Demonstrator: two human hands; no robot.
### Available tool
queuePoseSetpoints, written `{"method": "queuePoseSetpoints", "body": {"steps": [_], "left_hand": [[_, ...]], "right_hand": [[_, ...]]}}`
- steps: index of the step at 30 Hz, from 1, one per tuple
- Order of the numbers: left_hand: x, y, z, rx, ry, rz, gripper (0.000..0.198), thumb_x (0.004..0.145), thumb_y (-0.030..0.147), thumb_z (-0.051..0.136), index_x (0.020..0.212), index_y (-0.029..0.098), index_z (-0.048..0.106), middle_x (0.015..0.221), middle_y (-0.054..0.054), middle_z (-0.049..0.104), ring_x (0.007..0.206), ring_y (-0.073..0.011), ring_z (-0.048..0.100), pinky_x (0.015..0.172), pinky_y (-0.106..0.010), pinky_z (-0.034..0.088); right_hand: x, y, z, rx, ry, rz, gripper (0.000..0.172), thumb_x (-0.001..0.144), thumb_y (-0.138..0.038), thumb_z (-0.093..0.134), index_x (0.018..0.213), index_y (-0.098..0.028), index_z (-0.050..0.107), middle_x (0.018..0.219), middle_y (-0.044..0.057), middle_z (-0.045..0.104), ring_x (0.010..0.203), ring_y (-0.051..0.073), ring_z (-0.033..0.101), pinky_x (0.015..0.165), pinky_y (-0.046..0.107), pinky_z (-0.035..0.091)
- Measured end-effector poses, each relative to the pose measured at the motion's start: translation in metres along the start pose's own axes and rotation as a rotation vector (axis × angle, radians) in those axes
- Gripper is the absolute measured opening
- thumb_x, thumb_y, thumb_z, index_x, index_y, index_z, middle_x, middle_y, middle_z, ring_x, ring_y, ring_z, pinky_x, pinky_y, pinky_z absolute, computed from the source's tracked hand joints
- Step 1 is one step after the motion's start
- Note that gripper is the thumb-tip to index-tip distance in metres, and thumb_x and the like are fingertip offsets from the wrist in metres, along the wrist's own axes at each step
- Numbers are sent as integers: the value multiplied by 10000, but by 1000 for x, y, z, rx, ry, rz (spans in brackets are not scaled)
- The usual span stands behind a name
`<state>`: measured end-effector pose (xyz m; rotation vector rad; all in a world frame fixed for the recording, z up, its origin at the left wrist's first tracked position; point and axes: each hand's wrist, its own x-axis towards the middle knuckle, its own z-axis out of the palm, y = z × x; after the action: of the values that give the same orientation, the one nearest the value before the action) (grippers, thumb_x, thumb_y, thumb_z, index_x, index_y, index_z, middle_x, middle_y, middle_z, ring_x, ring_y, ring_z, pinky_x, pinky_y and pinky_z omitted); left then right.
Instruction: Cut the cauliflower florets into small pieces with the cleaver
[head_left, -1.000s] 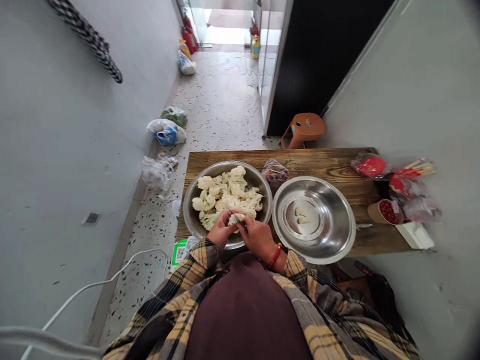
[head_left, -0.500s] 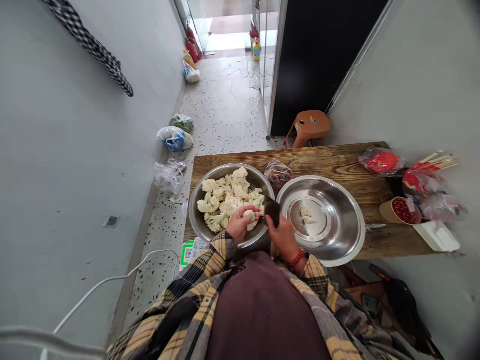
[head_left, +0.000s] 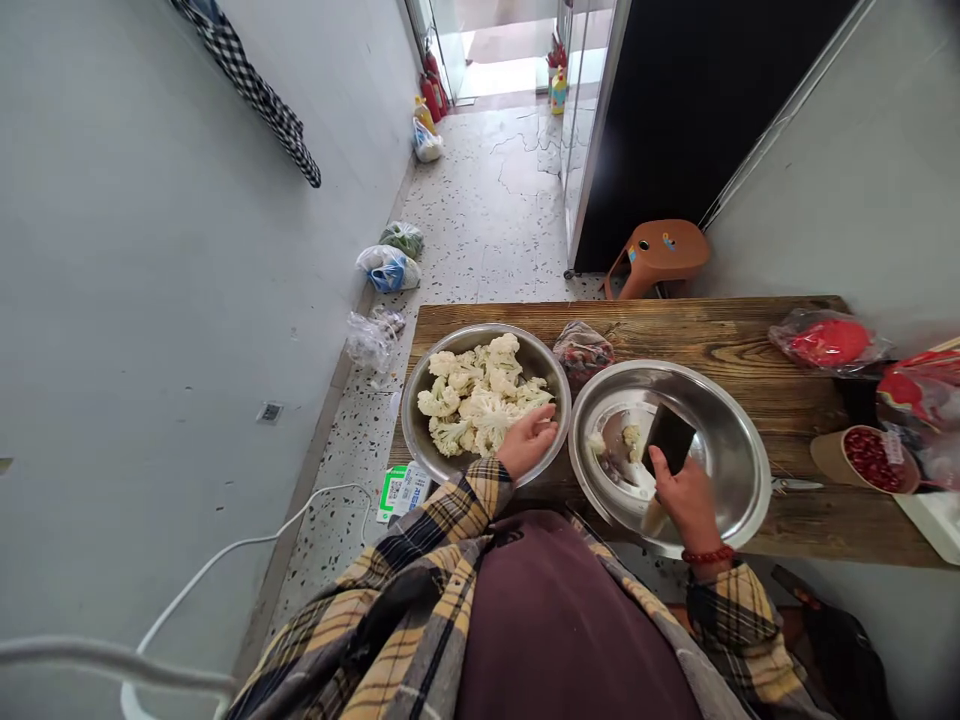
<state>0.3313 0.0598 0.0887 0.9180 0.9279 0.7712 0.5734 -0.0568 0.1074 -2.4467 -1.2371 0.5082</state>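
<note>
My left hand [head_left: 529, 442] is over the near right side of a steel bowl [head_left: 413, 420], fingers apart and nothing seen in them. Cauliflower florets [head_left: 487, 405] are heaped in that bowl. My right hand [head_left: 686, 500] grips a cleaver [head_left: 670, 440] with a broad dark blade. Its blade is above a wider steel basin [head_left: 739, 470], tilted over the basin's middle. Small cauliflower pieces [head_left: 632, 438] lie in the basin, partly beside the blade.
A bagged item [head_left: 583, 350] sits behind the gap between the bowls on the wooden table [head_left: 675, 315]. To the right are scissors [head_left: 795, 484], a tub of red pieces [head_left: 874, 460] and a red bagged item [head_left: 829, 342]. An orange stool [head_left: 664, 250] stands beyond.
My right hand has carried the cleaver right, from between the bowls to over the basin. My left hand has let go of a floret and opened. More cauliflower lies in the basin.
</note>
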Motion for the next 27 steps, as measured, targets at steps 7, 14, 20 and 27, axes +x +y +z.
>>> {"method": "queuePoseSetpoints", "body": {"steps": [7,14,20,27], "left_hand": [[-4,26,-90,757,291,224,338,785,192,553,1110,150,631,1060,-105,643,873,-195,631,811,-378,520],[-9,29,-82,1422,-104,351,409,742,264,690,1142,210,629,1161,-89,613,1111,-279,479,989,-453,389],[-3,27,-93,1462,-32,215,170,734,262,681,885,186,695,1035,-98,597,1008,-267,508,916,-434,413],[2,19,-144,703,296,123,199,604,281,773,752,178,689,822,-26,618,853,-192,572,850,-371,482]], "right_hand": [[-2,-61,14,427,-146,39,560,806,-633,469,919,-126,681,699,98,694,498,201,612,508,309,471],[-15,-105,48,417,-272,-172,513,834,-610,468,933,-150,672,690,74,703,545,189,613,571,308,503],[-26,-118,54,351,-319,-135,503,843,-609,439,789,-156,648,625,73,666,496,192,603,477,291,459],[-16,-131,68,454,-347,-49,460,787,-549,539,946,-137,665,787,84,711,555,183,617,473,288,481]]}}
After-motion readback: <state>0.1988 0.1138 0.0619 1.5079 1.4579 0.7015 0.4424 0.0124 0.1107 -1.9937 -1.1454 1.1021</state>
